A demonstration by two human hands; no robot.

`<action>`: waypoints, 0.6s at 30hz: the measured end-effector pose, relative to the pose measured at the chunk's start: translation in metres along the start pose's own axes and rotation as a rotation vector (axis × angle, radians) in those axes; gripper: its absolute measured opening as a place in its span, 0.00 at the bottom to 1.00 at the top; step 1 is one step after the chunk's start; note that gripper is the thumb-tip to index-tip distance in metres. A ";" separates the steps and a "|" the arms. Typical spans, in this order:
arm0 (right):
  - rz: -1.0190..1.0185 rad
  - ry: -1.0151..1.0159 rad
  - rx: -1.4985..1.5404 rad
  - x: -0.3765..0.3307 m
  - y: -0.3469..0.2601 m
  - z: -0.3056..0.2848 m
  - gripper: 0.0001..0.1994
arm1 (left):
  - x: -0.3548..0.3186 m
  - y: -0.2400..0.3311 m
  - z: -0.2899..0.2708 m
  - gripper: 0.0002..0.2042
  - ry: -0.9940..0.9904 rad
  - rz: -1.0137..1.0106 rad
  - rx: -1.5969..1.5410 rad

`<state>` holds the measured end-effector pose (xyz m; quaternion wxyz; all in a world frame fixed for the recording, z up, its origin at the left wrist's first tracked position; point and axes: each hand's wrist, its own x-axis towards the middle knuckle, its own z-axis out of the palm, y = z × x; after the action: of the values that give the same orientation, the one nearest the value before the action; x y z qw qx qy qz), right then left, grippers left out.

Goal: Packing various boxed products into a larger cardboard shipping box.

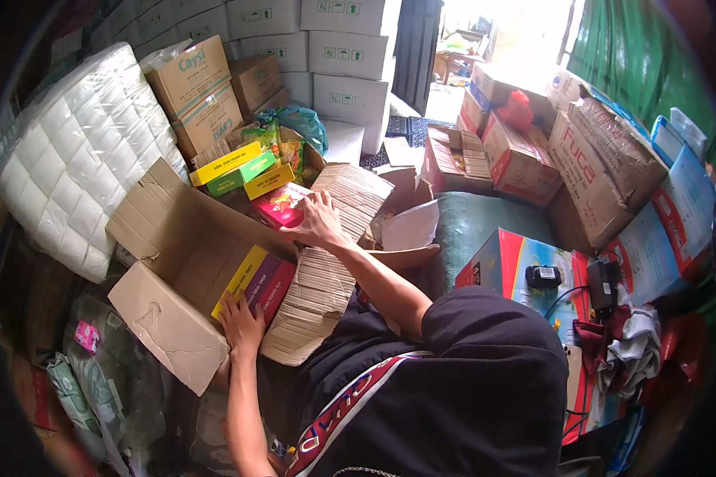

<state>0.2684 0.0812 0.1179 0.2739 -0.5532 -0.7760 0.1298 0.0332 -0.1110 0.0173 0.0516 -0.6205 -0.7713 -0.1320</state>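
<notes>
An open brown cardboard carton (184, 238) lies in front of me with its flaps spread. Inside it stand flat boxes, one yellow and one purple and red (258, 280). My left hand (243, 324) rests on the near ends of these boxes, fingers spread against them. My right hand (320, 220) reaches farther out and grips the edge of a pink and red box (278, 205) beside a corrugated flap (356, 195). Behind it lie yellow and green flat boxes (235, 168).
A large white quilted bundle (75, 155) fills the left. Stacked cartons (199, 91) stand behind, white boxes (346, 56) beyond them. Red-printed cartons (589, 171) crowd the right. A colourful box (517, 266) carries a black charger (543, 276). Plastic-wrapped packs (95, 366) lie lower left.
</notes>
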 end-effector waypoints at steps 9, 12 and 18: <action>0.034 -0.069 -0.016 -0.012 0.008 -0.013 0.60 | 0.001 0.000 -0.001 0.30 0.000 0.025 0.005; 0.089 -0.176 -0.029 -0.017 0.003 -0.023 0.64 | 0.000 0.001 -0.003 0.29 -0.004 0.026 -0.018; 0.116 -0.330 -0.068 -0.017 0.008 -0.031 0.67 | 0.000 0.000 -0.002 0.29 0.013 0.037 -0.035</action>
<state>0.2958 0.0653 0.1342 0.1161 -0.5772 -0.7810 0.2083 0.0332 -0.1114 0.0194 0.0481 -0.6346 -0.7569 -0.1486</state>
